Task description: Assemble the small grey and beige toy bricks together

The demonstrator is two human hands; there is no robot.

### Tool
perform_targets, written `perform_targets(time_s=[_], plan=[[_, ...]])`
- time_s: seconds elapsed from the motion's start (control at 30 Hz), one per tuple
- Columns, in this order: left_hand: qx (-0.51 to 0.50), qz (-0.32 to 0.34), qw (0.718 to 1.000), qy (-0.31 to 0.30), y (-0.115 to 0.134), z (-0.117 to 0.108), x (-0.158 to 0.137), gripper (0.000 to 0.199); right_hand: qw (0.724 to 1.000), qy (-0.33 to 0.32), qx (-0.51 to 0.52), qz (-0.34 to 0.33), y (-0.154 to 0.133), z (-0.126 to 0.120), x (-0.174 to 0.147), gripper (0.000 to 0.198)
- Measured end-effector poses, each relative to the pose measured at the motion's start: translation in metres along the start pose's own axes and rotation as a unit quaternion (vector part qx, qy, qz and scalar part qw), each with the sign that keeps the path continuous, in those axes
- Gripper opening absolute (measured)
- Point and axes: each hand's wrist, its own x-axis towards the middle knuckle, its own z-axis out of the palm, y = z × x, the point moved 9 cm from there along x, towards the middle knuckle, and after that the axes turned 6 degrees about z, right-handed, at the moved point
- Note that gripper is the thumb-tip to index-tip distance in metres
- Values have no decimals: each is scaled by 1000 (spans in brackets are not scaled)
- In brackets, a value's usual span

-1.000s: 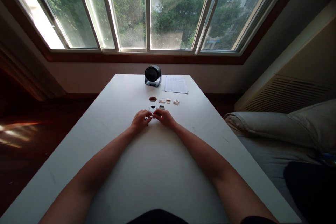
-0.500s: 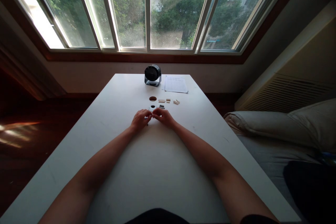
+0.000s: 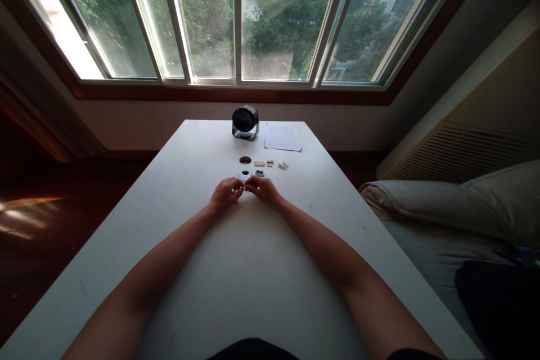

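My left hand [image 3: 226,192] and my right hand [image 3: 262,188] meet over the white table, fingertips pinched close together. Whatever they pinch is too small to make out; a bit of something dark shows under the left fingers. Just beyond the fingertips lies a pale ring-shaped piece [image 3: 240,175] with a dark centre, partly covered by the hands. A small group of dark pieces [image 3: 260,172] sits right behind my right hand. Farther back are rows of small tan pieces [image 3: 259,163], a second tan group [image 3: 270,162] and a loose pile of pale pieces [image 3: 283,165].
A round hole or brown disc [image 3: 245,160] shows on the white table [image 3: 253,270]. Toward the far edge stand a black fan-like device [image 3: 245,121] on a bracket and printed sheets [image 3: 282,136]. Windows rise behind; a cushioned seat [image 3: 422,202] is at the right.
Both hands stay in nearly the same place, with only slight finger movement at the pinch. The view has tilted a little.
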Motion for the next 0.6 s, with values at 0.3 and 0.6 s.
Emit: perform_targets(time_s=[0.3, 0.6], plan=[[16, 3, 1000, -7, 0, 2, 1, 19, 999, 11, -28, -22, 2, 2, 0, 17], [13, -8, 1000, -1, -4, 3, 0, 20, 997, 26, -45, -49, -1, 1, -1, 16]])
